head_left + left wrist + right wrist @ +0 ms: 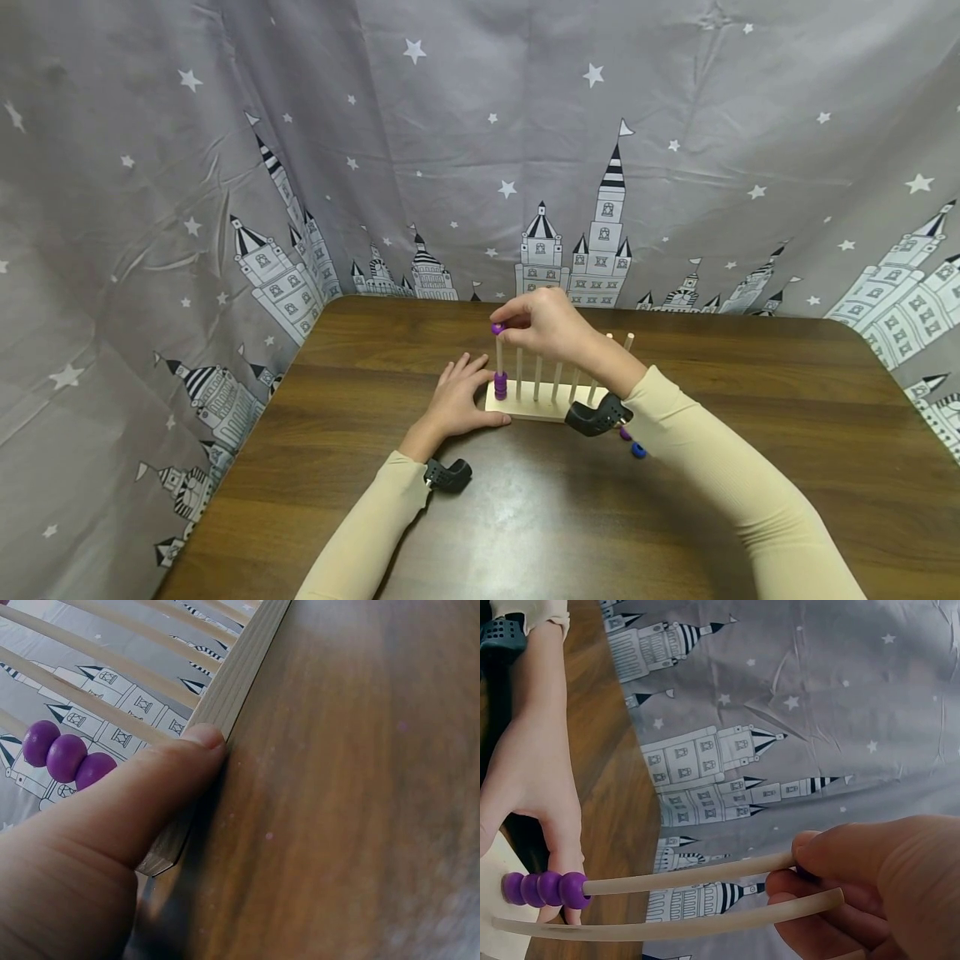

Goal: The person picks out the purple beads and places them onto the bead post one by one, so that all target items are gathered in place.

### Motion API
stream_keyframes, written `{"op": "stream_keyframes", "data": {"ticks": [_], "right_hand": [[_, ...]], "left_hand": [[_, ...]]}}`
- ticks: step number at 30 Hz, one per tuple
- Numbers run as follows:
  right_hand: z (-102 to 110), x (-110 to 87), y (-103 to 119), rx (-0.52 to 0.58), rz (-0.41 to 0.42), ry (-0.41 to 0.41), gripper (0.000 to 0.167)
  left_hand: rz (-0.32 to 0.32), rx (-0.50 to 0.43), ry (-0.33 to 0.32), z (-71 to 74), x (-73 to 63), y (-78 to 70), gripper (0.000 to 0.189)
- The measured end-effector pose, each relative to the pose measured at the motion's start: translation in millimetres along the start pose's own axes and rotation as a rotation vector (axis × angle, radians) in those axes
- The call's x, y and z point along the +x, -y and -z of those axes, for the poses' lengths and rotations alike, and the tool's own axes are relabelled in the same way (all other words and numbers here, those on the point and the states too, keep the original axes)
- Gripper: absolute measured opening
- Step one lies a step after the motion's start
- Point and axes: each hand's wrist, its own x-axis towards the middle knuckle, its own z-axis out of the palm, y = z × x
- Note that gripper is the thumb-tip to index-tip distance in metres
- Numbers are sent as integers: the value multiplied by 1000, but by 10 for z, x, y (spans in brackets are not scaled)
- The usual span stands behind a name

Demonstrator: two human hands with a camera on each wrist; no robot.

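Observation:
My right hand (551, 327) pinches a purple bead (498, 329) between thumb and fingertips at the top of the leftmost peg (499, 354) of a wooden peg rack (531, 408). In the right wrist view the fingers hide most of that bead. Several purple beads (549, 889) are stacked low on the same peg. With fingers straight and spread, my left hand (456, 400) straddles the left end of the rack. Its thumb (169, 769) lies along the front edge of the base, and the index finger reaches behind the stacked beads.
The other pegs (537, 379) stand upright in a row, with no beads showing on them. A blue bead (638, 450) and a purple bead (626, 434) lie on the brown wooden table (720, 417) below the right forearm. A grey castle-print curtain (450, 167) hangs behind.

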Motion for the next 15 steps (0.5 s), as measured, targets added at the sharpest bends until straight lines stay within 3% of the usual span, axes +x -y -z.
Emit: {"op": "stream_keyframes", "data": {"ticks": [15], "right_hand": [[-13,1,-4,4,17,20,25]], "left_hand": [[2,0,1,15,-3,-16,76]]}}
